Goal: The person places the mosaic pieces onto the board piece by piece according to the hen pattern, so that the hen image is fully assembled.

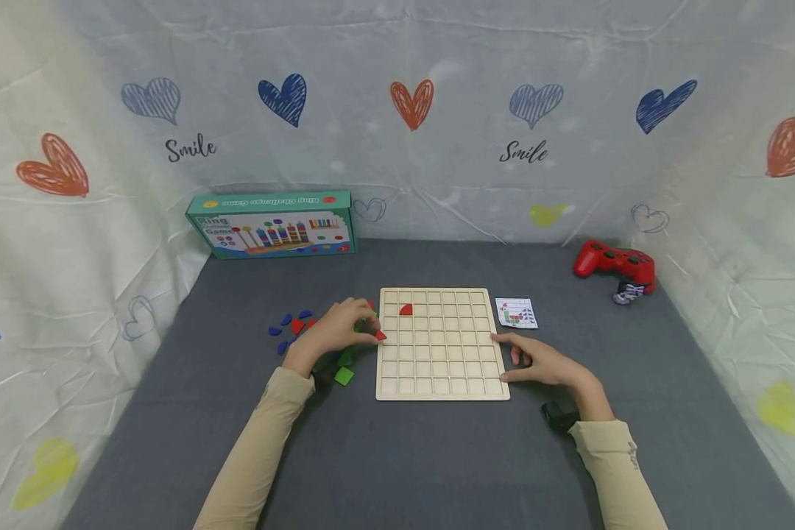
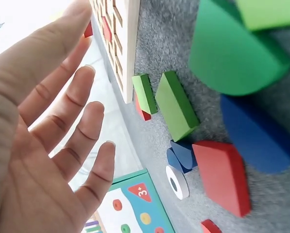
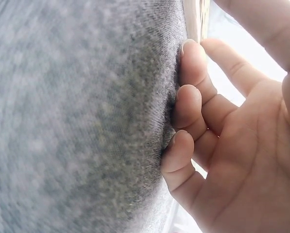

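Between thumb and index finger, my left hand point(image 1: 339, 326) pinches a small red wooden piece point(image 1: 380, 336) with a pointed corner, over the left edge of the gridded wooden board point(image 1: 442, 351). A red quarter-round piece point(image 1: 406, 310) lies in a cell near the board's upper left. My right hand point(image 1: 542, 361) rests at the board's right side, index fingertip and thumb touching the edge. Its other fingers point(image 3: 187, 107) bend loosely against the grey cloth. Beneath the left hand lie loose blocks, among them a green half-round block point(image 2: 237, 53), a blue block point(image 2: 261, 138) and a red block point(image 2: 222, 177).
A printed pattern card point(image 1: 517, 313) lies right of the board. At the back left stands a Ring Challenge Game box point(image 1: 271, 228). A red game controller point(image 1: 615, 261) sits at the back right. Several blue pieces point(image 1: 283, 347) and a green square point(image 1: 344, 376) lie left of the board.
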The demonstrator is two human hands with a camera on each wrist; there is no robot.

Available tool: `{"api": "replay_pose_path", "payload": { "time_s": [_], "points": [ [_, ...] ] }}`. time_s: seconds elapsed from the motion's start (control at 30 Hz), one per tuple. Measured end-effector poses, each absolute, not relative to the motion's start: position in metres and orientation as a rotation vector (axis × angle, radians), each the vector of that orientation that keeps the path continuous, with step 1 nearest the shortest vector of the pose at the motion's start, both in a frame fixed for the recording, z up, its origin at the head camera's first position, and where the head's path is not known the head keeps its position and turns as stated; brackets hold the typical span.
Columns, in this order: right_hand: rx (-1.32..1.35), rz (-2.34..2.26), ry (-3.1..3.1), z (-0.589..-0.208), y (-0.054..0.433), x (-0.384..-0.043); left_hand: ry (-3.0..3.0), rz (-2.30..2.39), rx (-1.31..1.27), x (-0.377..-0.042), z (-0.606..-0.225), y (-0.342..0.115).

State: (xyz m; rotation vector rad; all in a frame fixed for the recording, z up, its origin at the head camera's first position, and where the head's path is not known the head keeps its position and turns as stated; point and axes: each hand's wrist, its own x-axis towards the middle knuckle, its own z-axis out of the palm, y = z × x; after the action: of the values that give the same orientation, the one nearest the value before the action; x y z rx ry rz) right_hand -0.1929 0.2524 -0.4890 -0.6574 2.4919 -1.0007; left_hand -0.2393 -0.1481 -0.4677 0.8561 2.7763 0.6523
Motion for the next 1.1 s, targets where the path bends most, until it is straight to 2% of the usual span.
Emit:
{"api": "replay_pose_path", "payload": {
  "time_s": [0.6, 1.1],
  "points": [
    [-0.671, -1.032, 2.477, -0.487, 0.252, -0.193, 2.741, 0.535, 0.845, -0.274, -0.472, -0.131],
    [-0.678, -1.022, 2.483, -0.491, 0.254, -0.196, 2.795, 0.515, 0.837, -0.277, -0.475, -0.122]
  ]
}}
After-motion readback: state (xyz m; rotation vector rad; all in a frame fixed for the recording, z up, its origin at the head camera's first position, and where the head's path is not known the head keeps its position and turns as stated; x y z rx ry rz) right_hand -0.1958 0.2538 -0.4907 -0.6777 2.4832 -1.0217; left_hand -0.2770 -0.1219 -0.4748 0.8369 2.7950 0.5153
